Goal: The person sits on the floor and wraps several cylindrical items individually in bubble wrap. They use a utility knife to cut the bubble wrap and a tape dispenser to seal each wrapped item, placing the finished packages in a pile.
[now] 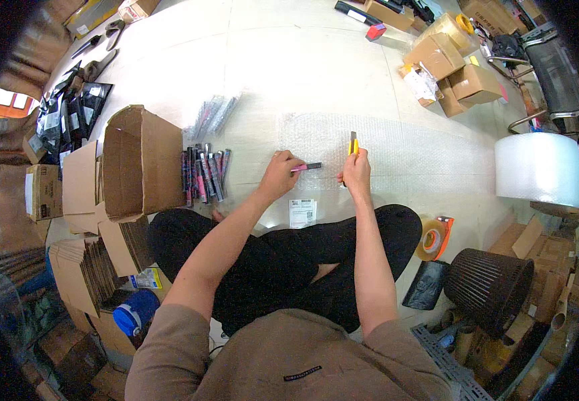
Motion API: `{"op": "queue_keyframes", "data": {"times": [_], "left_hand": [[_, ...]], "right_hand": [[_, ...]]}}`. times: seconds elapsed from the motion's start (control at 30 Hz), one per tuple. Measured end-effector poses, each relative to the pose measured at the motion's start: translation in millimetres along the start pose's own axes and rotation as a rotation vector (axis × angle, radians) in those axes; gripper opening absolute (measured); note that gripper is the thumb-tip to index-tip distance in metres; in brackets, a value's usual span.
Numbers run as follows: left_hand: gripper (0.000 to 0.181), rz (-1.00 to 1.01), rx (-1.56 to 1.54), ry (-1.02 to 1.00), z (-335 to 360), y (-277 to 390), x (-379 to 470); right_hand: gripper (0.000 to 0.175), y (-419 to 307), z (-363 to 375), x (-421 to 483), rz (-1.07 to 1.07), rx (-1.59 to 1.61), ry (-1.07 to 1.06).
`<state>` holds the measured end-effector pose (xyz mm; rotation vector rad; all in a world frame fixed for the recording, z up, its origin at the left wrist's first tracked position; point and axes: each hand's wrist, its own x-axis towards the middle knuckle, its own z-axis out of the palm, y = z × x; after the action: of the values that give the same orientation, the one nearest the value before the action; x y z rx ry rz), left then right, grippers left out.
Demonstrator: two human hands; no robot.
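My left hand [280,173] holds a slim pink and black stick-shaped item [309,167] by its pink end, above the bubble wrap. In my right hand [356,170] is a yellow utility knife [353,145], its dark tip pointing away from me. A sheet of clear bubble wrap [420,150] lies flat on the floor under both hands and stretches right to a thick roll [537,169]. Printed labels [302,213] rest in front of my crossed legs. Left of my left hand, several similar slim packaged items [204,173] lie in a pile.
An open cardboard box [161,160] stands at left, near black mailing bags [74,115]. Wrapped bundles [213,115] lie beyond the pile. To my right are a tape dispenser [435,238], a black pouch [425,284] and a dark slatted basket [490,285]. Cartons [437,55] sit at far right.
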<state>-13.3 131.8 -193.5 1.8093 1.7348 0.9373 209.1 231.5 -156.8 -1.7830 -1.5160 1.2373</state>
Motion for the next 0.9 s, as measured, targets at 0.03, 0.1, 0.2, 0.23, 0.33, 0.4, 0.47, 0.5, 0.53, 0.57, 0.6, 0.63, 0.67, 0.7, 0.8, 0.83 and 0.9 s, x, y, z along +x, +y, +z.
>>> {"op": "queue_keyframes", "data": {"times": [0.03,0.1,0.2,0.23,0.33,0.4,0.47,0.5,0.53,0.57,0.6,0.63,0.67,0.7,0.8,0.83,0.9], "left_hand": [[0.029,0.027,0.077,-0.039,0,2,-3],[0.035,0.048,0.087,-0.034,0,5,-5],[0.052,-0.077,0.105,-0.135,2,1,16],[0.060,-0.127,0.104,-0.165,4,0,26],[0.087,0.161,0.414,-0.113,8,-7,80],[0.100,0.145,0.549,-0.280,11,-9,105],[0.109,0.087,0.620,-0.422,13,-14,119],[0.111,0.063,0.612,-0.450,15,-16,121],[0.113,0.031,0.614,-0.496,16,-18,122],[0.115,0.027,0.600,-0.479,17,-19,122],[0.116,0.020,0.599,-0.471,17,-20,121],[0.117,0.015,0.584,-0.467,17,-19,119],[0.114,0.030,0.570,-0.436,15,-17,117],[0.110,0.062,0.583,-0.358,14,-12,112],[0.095,0.071,0.551,-0.237,3,8,97],[0.088,-0.013,0.499,-0.308,0,18,80],[0.074,-0.074,0.480,-0.382,-7,36,38]], "right_hand": [[0.029,0,0,1,-0.058,-0.050,-0.051],[0.037,-2,6,0,-0.122,-0.172,-0.138],[0.057,-12,29,5,-0.573,-0.521,0.047],[0.060,-17,35,12,-0.556,-0.532,0.024],[0.066,-33,55,44,-0.410,-0.598,-0.045],[0.068,-42,62,64,-0.392,-0.640,-0.073],[0.069,-46,59,60,-0.404,-0.670,-0.100],[0.069,-46,53,48,-0.409,-0.683,-0.129],[0.069,-46,46,31,-0.390,-0.692,-0.145],[0.069,-41,35,4,-0.362,-0.746,-0.237],[0.068,-35,21,-30,-0.316,-0.797,-0.309],[0.066,-27,8,-71,-0.235,-0.836,-0.401],[0.064,-25,-3,-94,-0.136,-0.895,-0.519],[0.063,-23,-11,-100,-0.149,-0.862,-0.517],[0.065,-18,-30,-88,-0.188,-0.818,-0.418],[0.070,-17,-36,-71,-0.200,-0.764,-0.344],[0.072,-12,-31,-35,-0.219,-0.793,-0.217]]}}
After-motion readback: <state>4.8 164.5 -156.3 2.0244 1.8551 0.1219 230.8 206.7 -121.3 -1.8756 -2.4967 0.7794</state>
